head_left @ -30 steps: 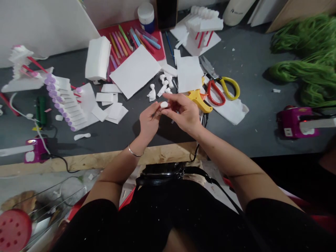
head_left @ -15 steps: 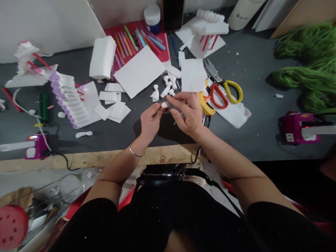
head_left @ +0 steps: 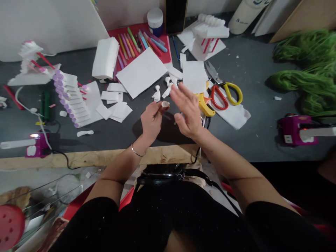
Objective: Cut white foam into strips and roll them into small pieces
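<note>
My left hand (head_left: 151,120) is closed in a pinch on a small white wrapped piece (head_left: 165,104), held just above the dark grey table (head_left: 118,131). My right hand (head_left: 187,109) hovers beside it with the fingers stretched out and apart, holding nothing. Just beyond the hands lie several small white twisted paper figures (head_left: 157,93) and a white sheet (head_left: 194,76). A yellow-handled tool (head_left: 205,105) lies right of my right hand.
Red and yellow scissors (head_left: 224,92) lie at the right. A red tray of coloured pens (head_left: 140,40), white paper sheets (head_left: 141,71) and a row of purple-tipped white pieces (head_left: 69,99) are at the left. Purple glue guns (head_left: 295,127) (head_left: 34,145) sit at both sides. Green yarn (head_left: 309,73) is far right.
My right hand has let go of the white piece and opened, lifting slightly away. My left hand keeps its pinch on the piece.
</note>
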The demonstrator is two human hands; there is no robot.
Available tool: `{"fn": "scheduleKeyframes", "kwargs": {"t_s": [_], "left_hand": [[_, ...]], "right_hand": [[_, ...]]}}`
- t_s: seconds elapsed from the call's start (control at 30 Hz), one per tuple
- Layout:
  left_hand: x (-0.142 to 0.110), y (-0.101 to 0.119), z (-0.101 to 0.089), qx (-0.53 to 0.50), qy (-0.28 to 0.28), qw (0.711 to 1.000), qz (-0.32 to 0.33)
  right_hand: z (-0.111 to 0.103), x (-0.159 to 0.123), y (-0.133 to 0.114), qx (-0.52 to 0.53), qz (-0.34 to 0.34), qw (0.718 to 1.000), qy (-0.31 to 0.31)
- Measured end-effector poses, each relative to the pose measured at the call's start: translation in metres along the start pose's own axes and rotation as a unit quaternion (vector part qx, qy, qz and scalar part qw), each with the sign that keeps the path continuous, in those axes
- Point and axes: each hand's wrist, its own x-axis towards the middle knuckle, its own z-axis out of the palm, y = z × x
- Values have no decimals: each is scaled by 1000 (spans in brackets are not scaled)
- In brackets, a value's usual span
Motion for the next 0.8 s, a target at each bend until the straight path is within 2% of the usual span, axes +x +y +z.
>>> {"fn": "scheduleKeyframes", "kwargs": {"t_s": [0.07, 0.17, 0.23, 0.3, 0.43, 0.53, 0.8], "left_hand": [[2, 1, -2, 24, -9, 1000, 7], [2, -4, -4, 62, -2, 998, 13], [1, -6, -5, 65, 2, 998, 10], [2, -6, -5, 47, -3, 999, -2], [8, 1, -7, -32, -76, 995, -48], [13, 3, -9, -115, -135, 980, -88], [15, -5, -15, -260, -257, 919, -149]], "right_hand": [[-1, 0, 2, -29, 16, 999, 2], [3, 1, -4, -60, 13, 997, -46], [6, 2, -8, -62, 13, 995, -78], [6, 3, -9, -40, 23, 996, -81], [-2, 8, 4, 61, 71, 996, -10], [-5, 11, 16, 161, 105, 981, 0], [-2, 14, 18, 400, 169, 900, -31]]}}
